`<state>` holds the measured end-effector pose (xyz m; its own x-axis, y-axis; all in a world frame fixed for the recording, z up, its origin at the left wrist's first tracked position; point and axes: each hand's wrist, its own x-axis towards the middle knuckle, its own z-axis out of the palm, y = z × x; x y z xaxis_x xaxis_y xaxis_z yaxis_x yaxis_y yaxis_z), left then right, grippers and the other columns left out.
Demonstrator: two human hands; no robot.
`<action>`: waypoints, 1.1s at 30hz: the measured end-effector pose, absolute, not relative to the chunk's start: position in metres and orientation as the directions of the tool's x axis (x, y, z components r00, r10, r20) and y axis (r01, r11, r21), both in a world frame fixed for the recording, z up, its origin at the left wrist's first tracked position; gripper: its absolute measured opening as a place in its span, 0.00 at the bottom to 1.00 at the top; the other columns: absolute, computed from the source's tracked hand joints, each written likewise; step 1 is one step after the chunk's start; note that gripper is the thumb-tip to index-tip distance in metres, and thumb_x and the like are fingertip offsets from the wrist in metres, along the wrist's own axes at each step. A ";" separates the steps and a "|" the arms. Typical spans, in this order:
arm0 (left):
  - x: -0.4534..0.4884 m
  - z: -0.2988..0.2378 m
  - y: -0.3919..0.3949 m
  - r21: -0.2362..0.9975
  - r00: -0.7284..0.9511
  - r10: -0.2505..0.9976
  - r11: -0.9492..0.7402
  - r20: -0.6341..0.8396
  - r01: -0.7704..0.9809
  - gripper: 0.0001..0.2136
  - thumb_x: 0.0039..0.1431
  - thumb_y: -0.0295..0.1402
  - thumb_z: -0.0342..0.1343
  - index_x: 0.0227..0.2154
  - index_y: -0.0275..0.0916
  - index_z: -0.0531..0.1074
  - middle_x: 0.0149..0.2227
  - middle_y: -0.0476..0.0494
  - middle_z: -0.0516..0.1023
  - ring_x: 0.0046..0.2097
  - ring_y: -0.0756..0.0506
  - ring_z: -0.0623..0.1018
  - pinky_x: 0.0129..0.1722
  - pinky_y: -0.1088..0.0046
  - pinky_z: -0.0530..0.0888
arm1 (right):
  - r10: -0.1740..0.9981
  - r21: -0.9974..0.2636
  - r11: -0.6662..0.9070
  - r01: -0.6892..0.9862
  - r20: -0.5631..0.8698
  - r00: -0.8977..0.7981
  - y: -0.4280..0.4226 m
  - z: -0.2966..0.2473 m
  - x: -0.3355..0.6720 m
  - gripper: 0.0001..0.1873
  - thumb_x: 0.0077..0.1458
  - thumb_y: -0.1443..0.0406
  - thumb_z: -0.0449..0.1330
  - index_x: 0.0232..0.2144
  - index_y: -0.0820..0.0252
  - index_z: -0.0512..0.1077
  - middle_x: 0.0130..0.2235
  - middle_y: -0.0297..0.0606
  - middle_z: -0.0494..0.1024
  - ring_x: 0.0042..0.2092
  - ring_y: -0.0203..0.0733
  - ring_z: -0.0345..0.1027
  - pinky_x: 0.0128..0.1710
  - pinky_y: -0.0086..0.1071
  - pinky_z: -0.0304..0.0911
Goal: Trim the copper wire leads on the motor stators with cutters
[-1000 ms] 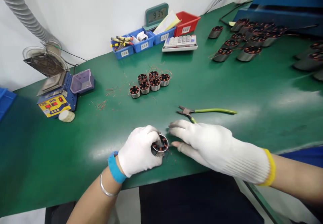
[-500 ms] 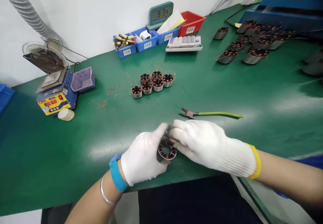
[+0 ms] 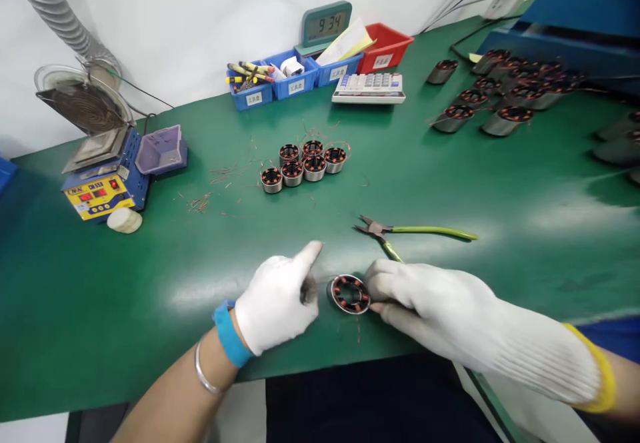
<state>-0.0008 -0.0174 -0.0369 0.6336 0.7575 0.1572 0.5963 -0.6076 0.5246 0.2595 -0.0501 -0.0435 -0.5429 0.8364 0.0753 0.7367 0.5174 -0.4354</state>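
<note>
A motor stator [image 3: 334, 298], a steel ring with copper windings inside, is near the bench's front edge. My right hand [image 3: 425, 303], in a white glove, pinches it at its right side between thumb and fingers. My left hand [image 3: 280, 300], also gloved, is to the left of the stator and apart from it. Its thumb is stretched out and its fingers are loosely curled with nothing in them. Just beyond my right hand lie diagonal cutting pliers [image 3: 430, 230] with green handles, jaws pointing left. Farther back stands a cluster of several similar stators [image 3: 314, 168] with loose wire ends.
Copper wire scraps [image 3: 200, 203] lie left of the cluster. A yellow-blue heating unit [image 3: 100, 193] and a purple tray [image 3: 163, 150] stand at the left. Blue bins [image 3: 295, 85], a red bin [image 3: 385, 46] and a calculator [image 3: 369, 88] line the wall. More stators [image 3: 507, 120] are at the right.
My left hand has let go of the stator and moved slightly left. The right hand has shifted right and down and now holds the stator, which has moved slightly right.
</note>
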 end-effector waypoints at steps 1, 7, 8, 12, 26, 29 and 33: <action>-0.001 -0.034 -0.018 0.551 0.623 0.767 -0.590 0.152 0.591 0.33 0.51 0.27 0.52 0.63 0.35 0.59 0.37 0.43 0.81 0.39 0.40 0.81 0.43 0.59 0.78 | 0.838 -0.430 0.516 0.741 0.074 -0.540 -0.053 -0.048 0.261 0.08 0.63 0.67 0.52 0.33 0.53 0.69 0.33 0.34 0.75 0.31 0.40 0.70 0.28 0.33 0.60; 0.008 -0.019 -0.023 0.539 0.704 0.685 -0.670 0.187 0.510 0.38 0.44 0.39 0.65 0.60 0.35 0.63 0.63 0.28 0.67 0.64 0.29 0.68 0.64 0.46 0.65 | 0.840 -0.510 0.490 0.707 0.059 -0.540 -0.056 -0.055 0.250 0.11 0.66 0.67 0.50 0.37 0.55 0.72 0.37 0.37 0.76 0.35 0.41 0.71 0.35 0.34 0.65; 0.009 -0.020 -0.022 0.543 0.729 0.667 -0.674 0.154 0.501 0.33 0.47 0.39 0.64 0.57 0.37 0.66 0.59 0.31 0.73 0.60 0.31 0.72 0.64 0.47 0.65 | 0.838 -0.517 0.496 0.697 0.075 -0.541 -0.055 -0.055 0.247 0.12 0.66 0.67 0.49 0.38 0.55 0.72 0.39 0.38 0.76 0.37 0.41 0.72 0.36 0.35 0.66; 0.011 -0.025 -0.015 0.556 0.752 0.658 -0.642 0.046 0.528 0.17 0.54 0.42 0.64 0.45 0.42 0.74 0.38 0.43 0.82 0.40 0.39 0.80 0.55 0.55 0.72 | 0.846 -0.486 0.515 0.706 0.157 -0.509 -0.055 -0.052 0.239 0.14 0.66 0.68 0.50 0.43 0.53 0.75 0.45 0.40 0.77 0.40 0.42 0.73 0.37 0.34 0.66; 0.012 -0.019 -0.016 0.481 0.729 0.684 -0.647 0.024 0.592 0.14 0.49 0.45 0.66 0.30 0.41 0.74 0.28 0.46 0.76 0.32 0.42 0.76 0.33 0.66 0.67 | 0.917 -0.552 0.354 0.755 0.047 -0.396 -0.065 -0.032 0.223 0.12 0.59 0.68 0.52 0.36 0.55 0.76 0.40 0.40 0.79 0.37 0.42 0.76 0.31 0.32 0.68; 0.012 -0.018 -0.016 0.485 0.711 0.702 -0.636 0.041 0.600 0.14 0.49 0.45 0.66 0.30 0.40 0.74 0.29 0.44 0.77 0.32 0.41 0.76 0.33 0.66 0.68 | 0.903 -0.475 0.409 0.779 0.086 -0.421 -0.065 -0.030 0.224 0.12 0.61 0.67 0.52 0.38 0.55 0.77 0.41 0.41 0.79 0.35 0.43 0.76 0.29 0.32 0.67; 0.013 -0.021 -0.019 0.503 0.677 0.728 -0.627 0.106 0.595 0.14 0.48 0.44 0.66 0.31 0.40 0.75 0.29 0.45 0.76 0.32 0.41 0.76 0.35 0.65 0.70 | 0.924 -0.511 0.350 0.785 0.054 -0.378 -0.066 -0.030 0.223 0.11 0.60 0.69 0.53 0.37 0.54 0.76 0.40 0.39 0.79 0.37 0.41 0.76 0.29 0.30 0.66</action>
